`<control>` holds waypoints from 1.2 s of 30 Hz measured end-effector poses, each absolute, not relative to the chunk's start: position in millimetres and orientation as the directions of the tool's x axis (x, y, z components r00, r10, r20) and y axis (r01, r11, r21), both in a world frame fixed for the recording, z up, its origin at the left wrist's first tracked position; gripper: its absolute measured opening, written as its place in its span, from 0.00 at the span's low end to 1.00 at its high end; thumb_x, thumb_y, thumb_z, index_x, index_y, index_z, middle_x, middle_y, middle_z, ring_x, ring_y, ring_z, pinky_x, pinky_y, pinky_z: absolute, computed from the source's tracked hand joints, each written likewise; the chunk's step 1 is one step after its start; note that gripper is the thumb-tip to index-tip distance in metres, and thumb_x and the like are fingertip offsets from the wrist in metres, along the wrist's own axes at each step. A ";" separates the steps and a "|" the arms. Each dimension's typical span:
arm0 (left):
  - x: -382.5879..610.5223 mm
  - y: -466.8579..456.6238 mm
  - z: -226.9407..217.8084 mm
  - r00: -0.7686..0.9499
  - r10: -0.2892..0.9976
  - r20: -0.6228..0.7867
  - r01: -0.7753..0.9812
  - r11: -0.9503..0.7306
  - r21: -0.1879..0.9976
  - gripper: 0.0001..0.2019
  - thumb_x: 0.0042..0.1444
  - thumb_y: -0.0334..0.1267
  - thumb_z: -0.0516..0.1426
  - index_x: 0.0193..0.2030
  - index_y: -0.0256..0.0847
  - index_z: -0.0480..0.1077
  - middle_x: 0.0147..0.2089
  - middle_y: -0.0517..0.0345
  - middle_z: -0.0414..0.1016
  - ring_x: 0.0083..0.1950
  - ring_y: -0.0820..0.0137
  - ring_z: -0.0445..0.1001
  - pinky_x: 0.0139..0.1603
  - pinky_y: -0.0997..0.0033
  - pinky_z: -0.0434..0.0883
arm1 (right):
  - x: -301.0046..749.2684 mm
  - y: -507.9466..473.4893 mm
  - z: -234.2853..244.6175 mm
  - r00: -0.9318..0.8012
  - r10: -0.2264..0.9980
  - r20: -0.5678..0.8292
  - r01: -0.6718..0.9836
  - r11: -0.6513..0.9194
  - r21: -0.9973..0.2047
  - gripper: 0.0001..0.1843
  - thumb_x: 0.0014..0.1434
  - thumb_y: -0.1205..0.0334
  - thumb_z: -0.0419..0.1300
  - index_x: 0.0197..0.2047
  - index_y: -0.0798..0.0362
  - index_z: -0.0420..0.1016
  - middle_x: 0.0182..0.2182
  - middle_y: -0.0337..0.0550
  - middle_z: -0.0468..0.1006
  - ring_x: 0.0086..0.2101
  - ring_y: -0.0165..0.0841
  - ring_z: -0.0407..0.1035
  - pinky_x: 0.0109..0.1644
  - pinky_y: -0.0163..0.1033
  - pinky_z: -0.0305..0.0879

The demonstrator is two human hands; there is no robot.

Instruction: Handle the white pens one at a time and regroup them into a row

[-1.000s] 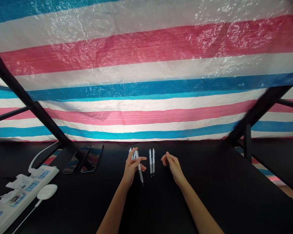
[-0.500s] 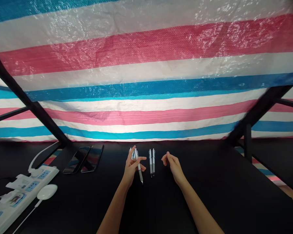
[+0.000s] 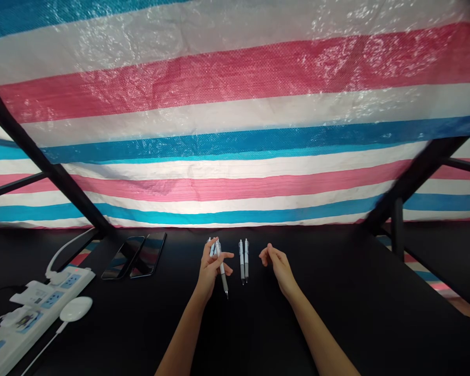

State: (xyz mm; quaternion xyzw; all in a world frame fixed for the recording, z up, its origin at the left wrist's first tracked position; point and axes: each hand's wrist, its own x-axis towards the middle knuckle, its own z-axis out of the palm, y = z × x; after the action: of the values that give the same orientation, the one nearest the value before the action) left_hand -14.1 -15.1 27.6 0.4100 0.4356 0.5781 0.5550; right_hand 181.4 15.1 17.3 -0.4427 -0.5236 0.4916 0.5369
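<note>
While clamping a white pen [image 3: 223, 282] tip-down in the left hand [image 3: 209, 271], seemingly for control, hovers the right hand [image 3: 277, 263] empty and half-curled beside two pens [image 3: 243, 261].

L hand [image 3: 210, 269] gripping, thumb out, R hand [image 3: 276, 263] loosely curled, both forearms stretched fwd

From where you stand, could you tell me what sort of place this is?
Probably a makeshift work booth: a black table walled by a red, white and blue striped plastic tarpaulin behind black metal struts, with a white power strip at the left.
</note>
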 end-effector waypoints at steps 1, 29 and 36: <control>-14.1 -15.3 27.3 -0.050 0.999 -0.007 -0.285 -0.007 0.959 0.31 0.51 0.45 0.58 0.60 0.43 0.52 0.37 0.52 0.79 0.21 0.73 0.73 0.26 0.70 0.72 | 181.4 15.1 17.4 -0.030 0.992 0.125 -0.063 0.123 -0.990 0.31 0.55 0.35 0.48 0.20 0.52 0.70 0.16 0.39 0.63 0.21 0.31 0.59 0.28 0.38 0.56; -18.6 -12.3 24.3 -0.092 0.996 0.005 -0.315 -0.034 0.948 0.32 0.51 0.44 0.59 0.61 0.42 0.52 0.39 0.50 0.79 0.20 0.74 0.72 0.28 0.69 0.72 | 180.8 14.6 16.8 -0.023 0.993 0.116 -0.107 0.113 -0.988 0.29 0.55 0.36 0.51 0.20 0.54 0.71 0.17 0.37 0.63 0.21 0.29 0.58 0.28 0.36 0.55; -20.1 -12.6 26.5 -0.124 0.992 -0.002 -0.354 -0.042 0.934 0.32 0.51 0.44 0.59 0.61 0.44 0.52 0.41 0.49 0.78 0.21 0.75 0.71 0.28 0.70 0.71 | 181.1 11.8 21.6 -0.031 0.993 0.112 -0.093 0.109 -0.990 0.29 0.56 0.37 0.50 0.21 0.54 0.72 0.16 0.37 0.63 0.21 0.29 0.58 0.27 0.36 0.55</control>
State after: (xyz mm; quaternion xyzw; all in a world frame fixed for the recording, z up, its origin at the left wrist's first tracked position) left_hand -20.1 -12.6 26.5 0.3746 0.4258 0.6172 0.5454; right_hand 181.1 11.8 21.6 -0.4390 -0.5128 0.5027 0.5399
